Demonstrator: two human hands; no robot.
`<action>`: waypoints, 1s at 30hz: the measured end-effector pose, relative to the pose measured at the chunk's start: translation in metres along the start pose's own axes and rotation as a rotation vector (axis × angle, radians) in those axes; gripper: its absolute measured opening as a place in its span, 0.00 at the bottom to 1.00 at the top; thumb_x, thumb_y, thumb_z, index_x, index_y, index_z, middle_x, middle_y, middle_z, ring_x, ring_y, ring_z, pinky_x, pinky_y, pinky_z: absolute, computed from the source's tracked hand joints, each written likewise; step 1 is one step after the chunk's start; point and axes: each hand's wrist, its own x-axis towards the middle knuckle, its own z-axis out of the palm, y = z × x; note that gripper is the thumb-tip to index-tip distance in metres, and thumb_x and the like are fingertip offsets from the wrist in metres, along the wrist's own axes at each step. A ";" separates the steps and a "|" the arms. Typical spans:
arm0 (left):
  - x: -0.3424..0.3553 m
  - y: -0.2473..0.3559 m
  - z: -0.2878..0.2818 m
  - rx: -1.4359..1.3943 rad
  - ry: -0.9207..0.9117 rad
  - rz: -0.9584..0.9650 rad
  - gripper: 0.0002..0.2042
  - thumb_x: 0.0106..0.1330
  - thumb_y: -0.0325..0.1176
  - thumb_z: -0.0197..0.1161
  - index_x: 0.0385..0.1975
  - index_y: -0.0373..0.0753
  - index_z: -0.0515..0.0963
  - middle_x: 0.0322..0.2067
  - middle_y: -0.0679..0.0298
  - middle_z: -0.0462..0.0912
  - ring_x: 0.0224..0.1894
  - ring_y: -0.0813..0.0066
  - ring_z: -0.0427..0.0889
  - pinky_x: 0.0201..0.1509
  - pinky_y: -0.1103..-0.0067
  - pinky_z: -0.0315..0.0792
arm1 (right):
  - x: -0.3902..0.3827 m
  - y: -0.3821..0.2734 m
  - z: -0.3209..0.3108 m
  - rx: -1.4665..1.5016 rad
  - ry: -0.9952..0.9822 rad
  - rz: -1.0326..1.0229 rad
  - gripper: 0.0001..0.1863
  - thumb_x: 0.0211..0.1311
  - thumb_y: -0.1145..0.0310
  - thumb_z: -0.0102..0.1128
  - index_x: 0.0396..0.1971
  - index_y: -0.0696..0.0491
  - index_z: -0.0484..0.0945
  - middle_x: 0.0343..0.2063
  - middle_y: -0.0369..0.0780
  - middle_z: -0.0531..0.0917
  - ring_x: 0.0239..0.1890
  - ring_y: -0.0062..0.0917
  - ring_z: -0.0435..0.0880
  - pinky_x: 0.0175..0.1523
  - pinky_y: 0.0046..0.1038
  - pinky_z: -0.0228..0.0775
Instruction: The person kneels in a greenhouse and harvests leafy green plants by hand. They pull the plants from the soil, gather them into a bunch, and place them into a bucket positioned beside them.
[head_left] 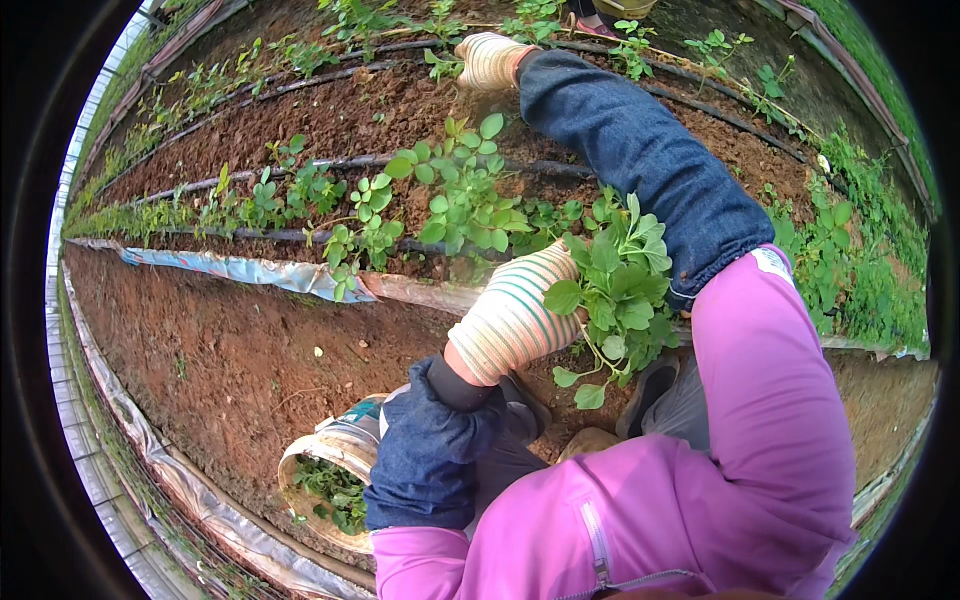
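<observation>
My left hand (520, 315), in a white knit glove with green stripes, is closed around a bunch of leafy green plants (620, 290). The bunch fans out to the right of the glove, over the near edge of the bed, and one stem hangs down toward my feet. Stretched across the planted bed (330, 115), my right hand (490, 62) wears a similar glove and is down at the soil of the far rows. Its fingers are curled beside a small green plant (443, 65); what they grip is hidden. Between the two hands stands a taller leafy plant (465, 190).
Black drip hoses (360, 162) run along the bed. Plastic sheeting (240, 272) edges its near side. A white bucket (330, 455) with pulled greenery lies tilted at lower left on the dirt path (230, 350). Another person's shoe (592, 27) shows at the far edge.
</observation>
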 end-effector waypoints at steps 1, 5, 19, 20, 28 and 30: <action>-0.003 -0.002 0.001 0.005 0.017 -0.006 0.11 0.53 0.29 0.60 0.37 0.36 0.77 0.29 0.50 0.79 0.31 0.47 0.79 0.35 0.64 0.75 | -0.005 -0.001 -0.010 0.023 -0.034 -0.004 0.27 0.52 0.57 0.63 0.49 0.58 0.78 0.41 0.50 0.83 0.46 0.41 0.82 0.51 0.36 0.74; -0.002 -0.009 0.007 -0.057 0.110 0.038 0.10 0.53 0.30 0.60 0.35 0.36 0.76 0.27 0.50 0.79 0.30 0.47 0.79 0.34 0.64 0.75 | -0.005 -0.004 -0.015 0.084 -0.029 -0.080 0.31 0.54 0.59 0.61 0.56 0.60 0.73 0.43 0.50 0.83 0.48 0.39 0.82 0.54 0.34 0.73; -0.009 -0.004 0.007 -0.021 -0.010 0.016 0.07 0.53 0.30 0.61 0.29 0.35 0.77 0.24 0.50 0.77 0.29 0.47 0.78 0.31 0.63 0.74 | -0.026 0.044 -0.008 0.101 -0.091 0.058 0.19 0.53 0.58 0.62 0.30 0.61 0.81 0.24 0.44 0.81 0.27 0.31 0.79 0.36 0.37 0.72; -0.008 0.003 0.004 -0.037 -0.042 0.012 0.07 0.53 0.30 0.61 0.29 0.35 0.77 0.24 0.50 0.77 0.29 0.47 0.78 0.31 0.64 0.74 | -0.037 0.032 -0.016 0.161 -0.234 0.133 0.19 0.53 0.57 0.64 0.32 0.61 0.81 0.26 0.44 0.83 0.30 0.33 0.81 0.38 0.37 0.73; -0.011 0.050 0.024 -0.213 -0.347 -0.003 0.10 0.51 0.29 0.60 0.33 0.35 0.78 0.26 0.52 0.80 0.31 0.50 0.80 0.33 0.67 0.75 | -0.084 0.018 0.033 -0.082 -0.149 -0.092 0.18 0.54 0.60 0.61 0.41 0.55 0.81 0.39 0.46 0.84 0.43 0.40 0.82 0.49 0.34 0.74; -0.019 0.053 0.033 -0.202 -0.304 0.065 0.11 0.51 0.30 0.60 0.34 0.36 0.78 0.26 0.52 0.80 0.31 0.50 0.81 0.33 0.67 0.75 | -0.084 0.023 0.014 0.076 -0.038 -0.032 0.22 0.58 0.53 0.56 0.40 0.58 0.81 0.39 0.49 0.84 0.43 0.40 0.82 0.50 0.35 0.73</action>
